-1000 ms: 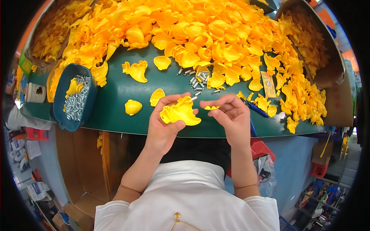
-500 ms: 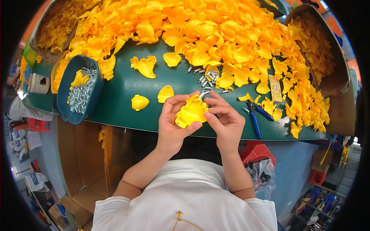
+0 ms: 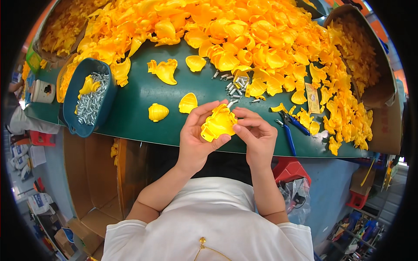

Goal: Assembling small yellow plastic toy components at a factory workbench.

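Above the table's near edge, my left hand (image 3: 194, 132) grips a hollow yellow plastic shell (image 3: 219, 123) by its left side, the thumb along its lower edge. On the other side my right hand (image 3: 260, 137) pinches the same shell between thumb and curled fingers. The shell's open inside faces up. At its far edge, between my fingertips, shows a small silvery spring-like piece (image 3: 233, 103); whether it sits in the shell or behind it I cannot tell. Just beyond lie several similar metal pieces (image 3: 237, 87). A rounded yellow piece (image 3: 158, 112) and a yellow half shell (image 3: 188, 103) rest left of my hands.
A large heap of yellow shells (image 3: 261, 39) covers the far side of the green table (image 3: 135, 104). Blue-handled pliers (image 3: 288, 135) lie at the right. A dark teal bin (image 3: 69, 104) of silvery metal parts stands left. Cardboard boxes (image 3: 383, 82) flank the heap.
Both hands keep their hold on the shell, which has shifted and turned slightly. My right fingers have drawn a little closer to its far edge. The view has moved slightly.
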Motion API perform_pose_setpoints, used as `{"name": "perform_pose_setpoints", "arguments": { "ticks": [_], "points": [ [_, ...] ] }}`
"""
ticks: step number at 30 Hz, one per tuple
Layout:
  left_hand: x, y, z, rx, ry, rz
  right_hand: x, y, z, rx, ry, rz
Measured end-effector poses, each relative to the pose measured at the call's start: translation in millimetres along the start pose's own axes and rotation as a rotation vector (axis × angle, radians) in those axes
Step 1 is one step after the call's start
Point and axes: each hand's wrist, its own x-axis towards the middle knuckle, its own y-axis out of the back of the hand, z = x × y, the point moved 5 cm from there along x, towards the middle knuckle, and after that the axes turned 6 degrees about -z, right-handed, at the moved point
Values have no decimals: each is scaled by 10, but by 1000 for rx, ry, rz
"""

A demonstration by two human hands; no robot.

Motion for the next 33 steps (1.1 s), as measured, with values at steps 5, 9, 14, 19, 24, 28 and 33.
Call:
{"name": "perform_pose_setpoints", "arguments": {
  "ticks": [5,9,14,19,24,28,33],
  "points": [
    [0,-8,3,-3,10,13,-21,2,8,73,-8,2],
    [0,-4,-7,-20,12,17,-17,-7,17,81,-10,-8],
    [-7,19,1,18,1,-5,-15,-23,-8,-49,-12,18],
    [-6,-4,35,100,-48,-36,-6,-38,-144,-312,1,-35],
    [-9,-8,28,27,-21,-40,-49,-151,-301,-707,327,-103],
    [-18,75,-51,-101,7,50,-74,-183,-306,-696,265,-226],
    [-20,70,115,-81,70,2,317,97,-521,-1003,276,-126]
  ]
}}
